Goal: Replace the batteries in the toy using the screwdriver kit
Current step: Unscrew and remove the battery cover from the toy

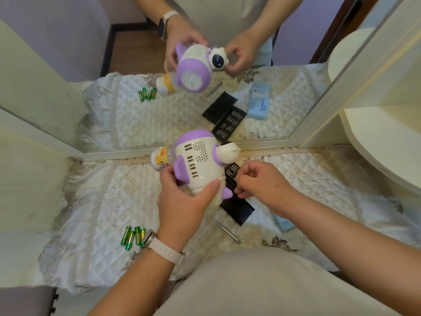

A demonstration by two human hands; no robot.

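Purple-white toy (pixel 200 163) within left grip (pixel 182 201).

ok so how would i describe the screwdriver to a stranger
On the quilted cream cloth below the mirror, look just on the person's side of the black case. The screwdriver is the lone slim silver rod lying there, unlike the stubby green batteries.
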